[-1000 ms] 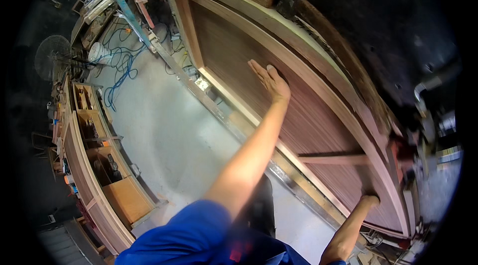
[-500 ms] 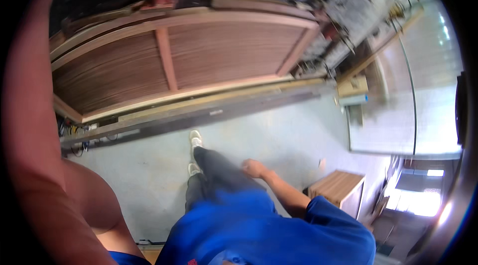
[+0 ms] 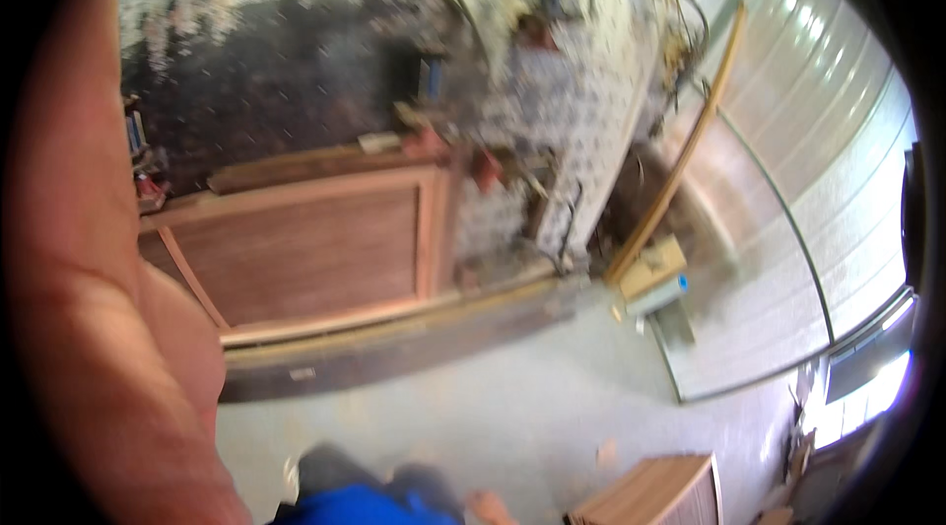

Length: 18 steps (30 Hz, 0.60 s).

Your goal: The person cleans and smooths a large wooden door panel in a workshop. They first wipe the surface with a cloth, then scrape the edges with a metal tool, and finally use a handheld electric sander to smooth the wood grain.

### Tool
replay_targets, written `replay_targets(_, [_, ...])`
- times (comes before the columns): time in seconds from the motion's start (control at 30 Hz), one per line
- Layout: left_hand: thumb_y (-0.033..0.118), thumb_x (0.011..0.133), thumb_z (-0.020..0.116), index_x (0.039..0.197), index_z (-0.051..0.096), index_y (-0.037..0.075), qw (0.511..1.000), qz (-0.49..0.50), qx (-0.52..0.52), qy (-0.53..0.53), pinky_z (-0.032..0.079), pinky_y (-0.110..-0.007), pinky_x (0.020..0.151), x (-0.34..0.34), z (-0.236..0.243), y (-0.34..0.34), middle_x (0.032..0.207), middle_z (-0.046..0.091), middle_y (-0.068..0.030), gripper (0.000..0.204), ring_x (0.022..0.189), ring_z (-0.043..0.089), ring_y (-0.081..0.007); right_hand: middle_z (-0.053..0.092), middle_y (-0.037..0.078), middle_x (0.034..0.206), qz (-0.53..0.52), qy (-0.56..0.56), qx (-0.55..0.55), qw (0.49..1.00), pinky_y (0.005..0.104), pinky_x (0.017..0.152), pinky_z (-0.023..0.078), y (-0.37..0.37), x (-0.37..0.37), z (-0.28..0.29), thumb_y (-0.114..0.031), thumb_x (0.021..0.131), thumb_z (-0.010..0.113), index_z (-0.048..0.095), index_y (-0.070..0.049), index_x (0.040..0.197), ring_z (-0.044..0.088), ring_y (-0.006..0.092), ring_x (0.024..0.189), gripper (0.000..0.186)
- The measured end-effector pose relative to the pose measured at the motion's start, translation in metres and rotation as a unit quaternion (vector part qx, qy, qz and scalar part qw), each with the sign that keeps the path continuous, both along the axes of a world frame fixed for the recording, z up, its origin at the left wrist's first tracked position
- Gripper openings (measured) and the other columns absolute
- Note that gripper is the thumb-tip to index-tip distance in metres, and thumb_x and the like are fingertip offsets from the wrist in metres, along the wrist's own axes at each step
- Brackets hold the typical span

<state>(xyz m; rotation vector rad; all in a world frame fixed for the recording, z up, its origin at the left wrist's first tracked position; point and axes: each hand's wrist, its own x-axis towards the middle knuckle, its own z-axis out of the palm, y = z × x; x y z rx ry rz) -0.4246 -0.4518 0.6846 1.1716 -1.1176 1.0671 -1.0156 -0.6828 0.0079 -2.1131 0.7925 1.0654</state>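
Note:
My left hand [image 3: 108, 259] is raised very close to the camera and fills the left side of the view. Its fingertips are out of sight, so whether it holds anything cannot be told. Low in the picture hangs my right hand [image 3: 488, 507], beside my dark trousers, small, blurred and cut by the lower edge. Nothing shows in it, and its fingers are not clear. Ahead, a framed wooden panel [image 3: 305, 244] with reddish-brown rails leans upright on a dark base beam [image 3: 394, 367]. Neither hand visibly touches it.
Behind the panel stands a dark, paint-flecked upright surface [image 3: 296, 81] with clamps and hanging cables. To the right are a long wooden strip [image 3: 685, 155], a cardboard box [image 3: 655, 267] and translucent sheeting [image 3: 759, 298]. A wooden cabinet [image 3: 645, 490] stands low on the right.
The view has tilted up and swung right, so the panel sits further left and more wall shows. My right hand has dropped toward the lower edge. My left hand stays close to the camera.

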Motion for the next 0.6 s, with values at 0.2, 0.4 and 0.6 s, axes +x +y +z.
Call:
replay_targets(0.2, [0.012, 0.095, 0.065, 0.138, 0.056, -0.001, 0.998, -0.037, 0.041, -0.030, 0.049, -0.036, 0.101, 0.020, 0.016, -0.150, 0.129, 0.063, -0.0127, 0.045, 0.113, 0.060, -0.0211, 0.078, 0.014, 0.100, -0.016, -0.081, 0.010, 0.997, 0.0415, 0.091, 0.057, -0.205, 0.104, 0.081, -0.033, 0.095, 0.065, 0.075, -0.008, 0.114, 0.074, 0.0277, 0.098, 0.033])
replay_targets(0.4, [0.012, 0.095, 0.064, 0.136, 0.057, -0.001, 1.000, 0.020, 0.019, -0.002, 0.049, -0.035, 0.099, 0.063, -0.014, -0.296, 0.127, 0.063, -0.0123, 0.044, 0.109, 0.060, -0.0202, 0.077, 0.019, 0.100, -0.048, -0.235, -0.085, 0.967, 0.0431, 0.088, 0.057, -0.459, 0.270, 0.121, -0.032, 0.096, 0.065, 0.075, -0.006, 0.114, 0.074, 0.0344, 0.098, 0.034])
replay_targets(0.6, [0.008, 0.094, 0.062, 0.126, 0.062, 0.000, 0.926, -0.021, 0.000, 0.376, 0.049, -0.032, 0.095, 0.145, -0.172, -0.469, 0.122, 0.064, -0.0093, 0.033, 0.104, 0.061, -0.0177, 0.074, 0.024, 0.104, 0.054, -0.242, -0.227, 0.942, 0.0500, 0.086, 0.054, -0.690, 0.410, 0.216, -0.031, 0.097, 0.065, 0.074, -0.003, 0.103, 0.070, 0.0428, 0.099, 0.030])
